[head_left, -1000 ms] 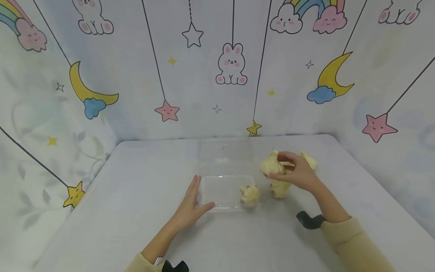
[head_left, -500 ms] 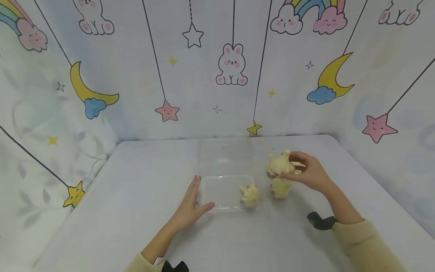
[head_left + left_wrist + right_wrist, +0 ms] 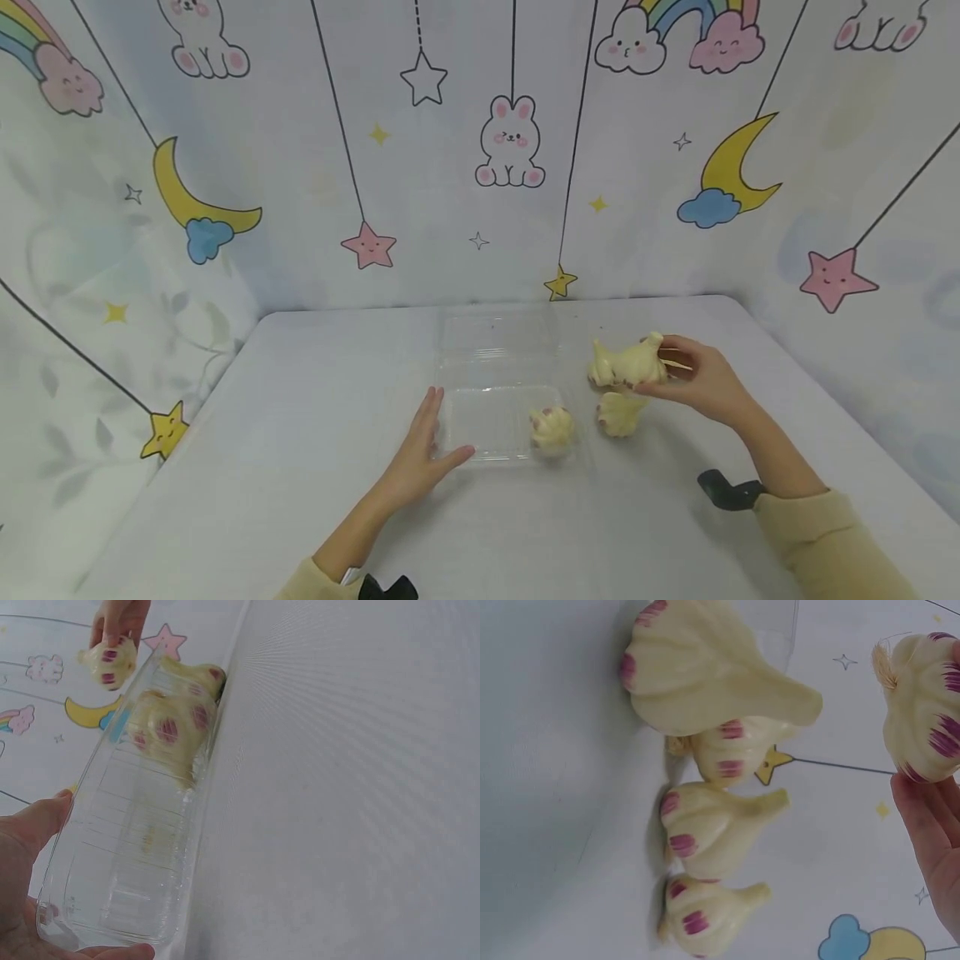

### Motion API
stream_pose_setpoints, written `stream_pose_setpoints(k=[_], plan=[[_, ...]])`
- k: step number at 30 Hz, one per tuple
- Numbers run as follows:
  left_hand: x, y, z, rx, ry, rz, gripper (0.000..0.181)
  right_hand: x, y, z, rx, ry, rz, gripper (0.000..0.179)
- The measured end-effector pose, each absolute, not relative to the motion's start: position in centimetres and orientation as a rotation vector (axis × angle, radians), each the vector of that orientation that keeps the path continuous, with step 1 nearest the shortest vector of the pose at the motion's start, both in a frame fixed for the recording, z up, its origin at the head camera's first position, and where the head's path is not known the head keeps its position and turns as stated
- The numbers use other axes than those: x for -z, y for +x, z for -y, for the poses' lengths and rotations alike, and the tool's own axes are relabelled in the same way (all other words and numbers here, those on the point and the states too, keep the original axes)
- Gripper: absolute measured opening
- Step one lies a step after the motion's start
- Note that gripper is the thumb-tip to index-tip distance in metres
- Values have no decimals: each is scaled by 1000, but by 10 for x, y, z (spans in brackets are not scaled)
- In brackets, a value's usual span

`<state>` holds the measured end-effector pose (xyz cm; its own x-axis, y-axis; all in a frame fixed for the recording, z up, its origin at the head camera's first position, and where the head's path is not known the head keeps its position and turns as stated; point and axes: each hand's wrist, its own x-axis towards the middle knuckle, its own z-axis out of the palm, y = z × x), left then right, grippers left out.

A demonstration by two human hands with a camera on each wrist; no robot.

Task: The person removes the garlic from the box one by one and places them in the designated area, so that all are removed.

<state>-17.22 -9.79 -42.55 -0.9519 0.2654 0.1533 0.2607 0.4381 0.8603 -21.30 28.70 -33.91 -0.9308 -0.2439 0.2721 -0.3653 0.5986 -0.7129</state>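
My right hand (image 3: 697, 379) grips a pale garlic bulb (image 3: 641, 362) with purple streaks, between thumb and fingers. The left wrist view has this raised garlic bulb (image 3: 111, 664) well above the table. My left hand (image 3: 420, 454) lies with straight, spread fingers against the left end of a clear plastic container (image 3: 480, 421). In the left wrist view, thumb and fingers of that hand (image 3: 19, 870) span the container's end. Another garlic bulb (image 3: 552, 432) sits inside, at the container's right end.
Right of the container, a garlic bulb (image 3: 618, 415) stands nearest the front, with another bulb (image 3: 601, 364) behind it. More garlic bulbs (image 3: 720, 825) line up in the right wrist view, largely hidden by my hand in the head view. The clear lid (image 3: 498, 333) lies back, opened.
My right hand has moved to the right with its garlic bulb, and a bulb behind it has come into sight. The left hand and the container have stayed put.
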Motion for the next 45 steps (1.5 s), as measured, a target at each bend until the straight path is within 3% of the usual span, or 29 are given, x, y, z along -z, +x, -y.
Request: stream_pose_setpoints(k=[45], plan=[[426,-173,98,-1582,494,-2674,92,363,-230,-349,-1190,455,2942,72]])
